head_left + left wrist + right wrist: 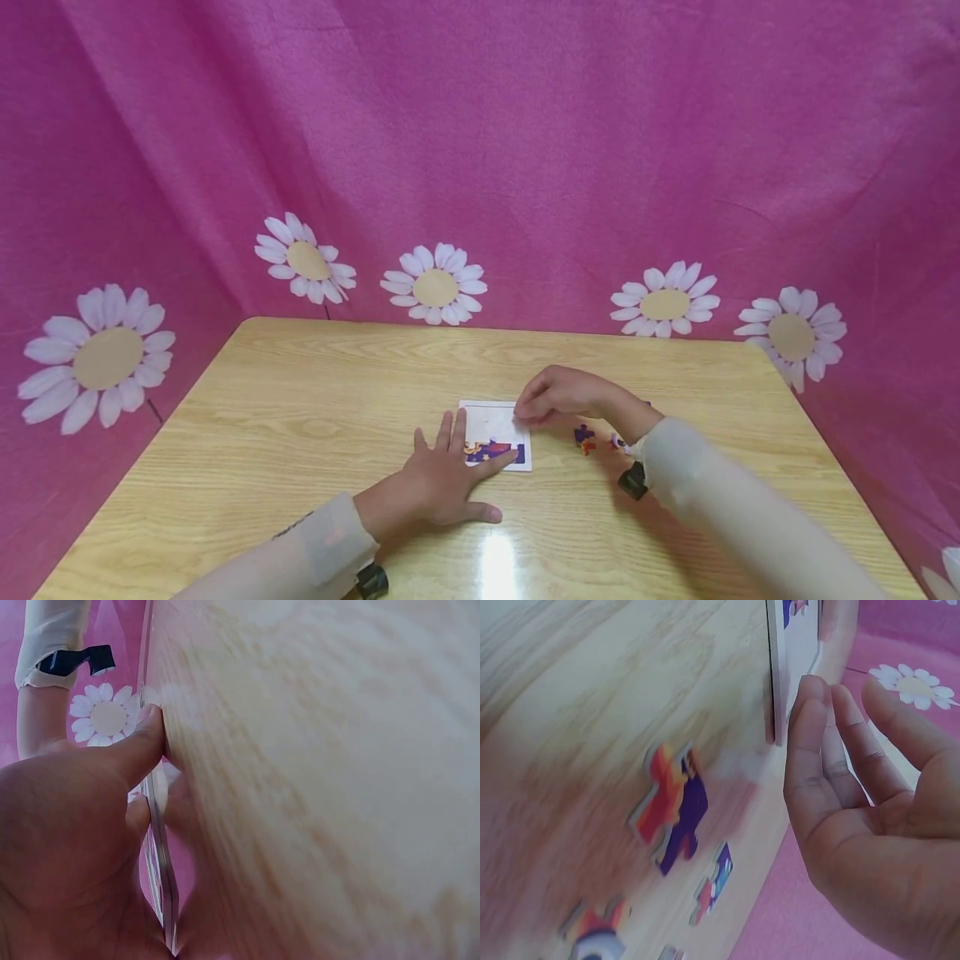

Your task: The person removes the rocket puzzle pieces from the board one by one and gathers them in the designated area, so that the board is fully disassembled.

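Note:
A white puzzle tray (491, 419) lies on the table, with assembled purple, red and orange pieces (491, 452) along its near side. My left hand (450, 483) is spread flat, its fingers along the tray's left side and its index finger across the near pieces. At the tray's far right corner is my right hand (566, 393), fingers bent loosely and pointing down. In the right wrist view its thumb stands apart from the fingers, and no piece shows between them. An orange and purple puzzle piece (675, 806) lies on the table near that hand.
More loose pieces lie under the right forearm, among them a small purple and pink piece (714, 881) and one with a white round shape (596, 937). The wooden table (337, 367) meets a pink curtain (480, 150) with daisies at its back and sides.

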A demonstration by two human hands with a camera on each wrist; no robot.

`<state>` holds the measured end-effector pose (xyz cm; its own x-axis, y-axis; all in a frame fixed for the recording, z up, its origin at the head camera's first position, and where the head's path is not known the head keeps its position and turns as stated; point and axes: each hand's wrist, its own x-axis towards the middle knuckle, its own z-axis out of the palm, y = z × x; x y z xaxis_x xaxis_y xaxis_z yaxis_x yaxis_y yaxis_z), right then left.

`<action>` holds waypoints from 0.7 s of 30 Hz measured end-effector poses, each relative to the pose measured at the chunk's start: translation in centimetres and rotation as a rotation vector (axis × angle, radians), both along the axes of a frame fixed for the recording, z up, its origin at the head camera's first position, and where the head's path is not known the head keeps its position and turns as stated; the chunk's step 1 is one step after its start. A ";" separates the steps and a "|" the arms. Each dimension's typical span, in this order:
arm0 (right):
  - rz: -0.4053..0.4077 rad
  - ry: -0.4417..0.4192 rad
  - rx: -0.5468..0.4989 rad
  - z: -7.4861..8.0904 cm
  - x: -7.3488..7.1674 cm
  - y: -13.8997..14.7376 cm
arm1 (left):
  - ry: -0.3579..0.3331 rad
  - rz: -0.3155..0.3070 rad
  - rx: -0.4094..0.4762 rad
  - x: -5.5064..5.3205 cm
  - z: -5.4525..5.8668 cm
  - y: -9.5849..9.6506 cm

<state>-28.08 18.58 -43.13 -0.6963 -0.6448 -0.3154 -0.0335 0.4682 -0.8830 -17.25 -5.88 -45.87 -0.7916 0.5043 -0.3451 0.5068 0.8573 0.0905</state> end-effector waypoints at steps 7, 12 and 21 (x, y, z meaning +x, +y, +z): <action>0.006 -0.037 -0.014 -0.6 -0.2 -1.5 | 0.010 -0.007 0.008 -0.2 -0.5 -0.1; 0.003 -0.027 0.018 -0.9 -0.4 -2.5 | 0.016 -0.007 0.010 -0.3 -0.9 -0.2; -0.036 -0.056 0.036 -1.2 -0.7 -3.3 | 0.007 -0.008 0.025 -0.1 -0.2 -0.2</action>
